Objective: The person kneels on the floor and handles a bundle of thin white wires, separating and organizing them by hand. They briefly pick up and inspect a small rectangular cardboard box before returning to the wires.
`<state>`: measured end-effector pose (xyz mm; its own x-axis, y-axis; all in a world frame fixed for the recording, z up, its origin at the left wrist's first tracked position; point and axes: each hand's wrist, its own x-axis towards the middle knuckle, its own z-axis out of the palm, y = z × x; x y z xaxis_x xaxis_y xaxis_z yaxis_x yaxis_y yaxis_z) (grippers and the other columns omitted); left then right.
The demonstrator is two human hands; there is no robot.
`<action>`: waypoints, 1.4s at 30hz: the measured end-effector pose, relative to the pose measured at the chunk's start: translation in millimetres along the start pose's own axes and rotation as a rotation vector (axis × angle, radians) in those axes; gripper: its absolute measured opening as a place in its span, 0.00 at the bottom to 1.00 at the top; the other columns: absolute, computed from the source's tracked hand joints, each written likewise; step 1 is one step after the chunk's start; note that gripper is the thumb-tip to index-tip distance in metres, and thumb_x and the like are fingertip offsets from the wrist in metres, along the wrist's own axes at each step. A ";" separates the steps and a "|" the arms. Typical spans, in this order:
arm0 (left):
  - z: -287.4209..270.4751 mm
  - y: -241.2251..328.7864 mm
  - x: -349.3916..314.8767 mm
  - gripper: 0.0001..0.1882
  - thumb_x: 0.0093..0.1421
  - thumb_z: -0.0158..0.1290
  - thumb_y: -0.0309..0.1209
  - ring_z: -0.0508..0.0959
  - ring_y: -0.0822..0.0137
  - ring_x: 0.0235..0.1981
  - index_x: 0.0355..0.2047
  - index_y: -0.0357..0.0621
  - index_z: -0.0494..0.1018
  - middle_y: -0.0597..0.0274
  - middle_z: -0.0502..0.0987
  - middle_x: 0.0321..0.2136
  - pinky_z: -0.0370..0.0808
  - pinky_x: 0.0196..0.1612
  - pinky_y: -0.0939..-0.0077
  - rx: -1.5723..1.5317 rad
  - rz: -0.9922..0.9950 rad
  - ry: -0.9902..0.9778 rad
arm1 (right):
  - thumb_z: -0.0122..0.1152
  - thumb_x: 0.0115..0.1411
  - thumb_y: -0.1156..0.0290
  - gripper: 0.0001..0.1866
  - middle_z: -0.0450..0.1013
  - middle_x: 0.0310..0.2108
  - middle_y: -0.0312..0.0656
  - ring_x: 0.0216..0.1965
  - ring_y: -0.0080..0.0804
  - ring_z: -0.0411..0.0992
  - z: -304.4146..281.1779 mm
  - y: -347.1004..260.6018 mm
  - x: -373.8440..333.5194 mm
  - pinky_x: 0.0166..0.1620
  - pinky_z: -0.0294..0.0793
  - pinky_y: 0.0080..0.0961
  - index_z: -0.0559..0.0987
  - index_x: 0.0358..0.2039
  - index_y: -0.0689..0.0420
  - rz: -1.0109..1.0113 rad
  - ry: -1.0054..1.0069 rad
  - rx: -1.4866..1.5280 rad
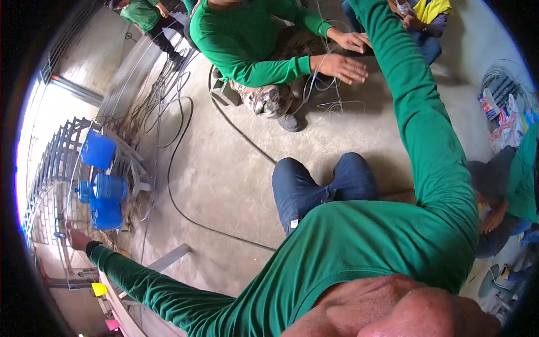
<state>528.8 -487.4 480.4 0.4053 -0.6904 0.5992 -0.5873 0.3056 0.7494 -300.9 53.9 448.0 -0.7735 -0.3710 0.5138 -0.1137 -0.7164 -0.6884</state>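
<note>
My left arm, in a green sleeve with a dark band at the wrist, stretches out to the far left. At its end my left hand (77,236) is small, and its finger pose is not clear. A small blue thing (59,235) and a thin pale line show beside it; whether the hand grips either cannot be told. My right arm (412,106) reaches up past the top edge, so its hand is out of view. Opposite me, a seated person (241,50) in green spreads both hands near loose thin wires (320,81).
Blue water jugs (109,188) and a blue container (98,150) stand at left by metal racks (59,149). A black cable (191,216) curves across the concrete floor (224,180). A metal bar (171,255) lies near my left arm. Other people sit at right and top.
</note>
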 end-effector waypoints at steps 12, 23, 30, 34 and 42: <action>-143.2 -97.8 89.9 0.23 0.60 0.48 0.52 0.80 0.54 0.33 0.41 0.47 0.78 0.56 0.81 0.36 0.76 0.37 0.64 0.787 0.102 0.299 | 0.48 0.67 0.50 0.19 0.65 0.16 0.32 0.14 0.22 0.61 -145.9 33.2 70.2 0.15 0.58 0.20 0.74 0.32 0.53 -0.084 0.329 0.298; -168.5 -120.7 19.2 0.26 0.56 0.51 0.50 0.80 0.56 0.37 0.37 0.36 0.79 0.49 0.80 0.35 0.76 0.42 0.65 0.801 -0.422 -0.083 | 0.54 0.66 0.53 0.16 0.71 0.24 0.35 0.22 0.27 0.68 -124.2 51.4 46.2 0.26 0.68 0.25 0.76 0.36 0.54 0.097 0.030 0.503; -80.0 -136.4 30.7 0.21 0.61 0.51 0.39 0.76 0.61 0.40 0.47 0.33 0.73 0.53 0.78 0.43 0.71 0.46 0.67 0.357 -0.174 -0.494 | 0.51 0.67 0.56 0.14 0.68 0.25 0.29 0.22 0.19 0.65 -12.4 75.9 -33.7 0.23 0.64 0.17 0.76 0.44 0.51 0.238 -0.354 0.273; 47.9 -75.6 -65.2 0.19 0.65 0.49 0.35 0.77 0.55 0.43 0.53 0.39 0.72 0.45 0.75 0.51 0.73 0.45 0.63 0.362 0.933 -0.662 | 0.50 0.68 0.56 0.16 0.69 0.22 0.29 0.19 0.16 0.66 32.2 88.0 -57.6 0.20 0.65 0.14 0.77 0.44 0.53 0.277 -0.437 0.163; 116.4 277.3 -499.6 0.28 0.64 0.53 0.37 0.73 0.67 0.50 0.60 0.38 0.64 0.52 0.73 0.51 0.68 0.51 0.76 -0.948 0.403 -1.467 | 0.52 0.67 0.61 0.14 0.72 0.23 0.33 0.21 0.21 0.70 63.4 92.9 -130.1 0.27 0.72 0.19 0.77 0.43 0.59 0.286 -0.279 -0.078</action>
<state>81.8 -134.0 356.1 -0.8474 -0.2840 0.4487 0.2931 0.4545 0.8412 -171.3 -1.9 349.6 -0.5828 -0.7027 0.4082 0.0258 -0.5180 -0.8550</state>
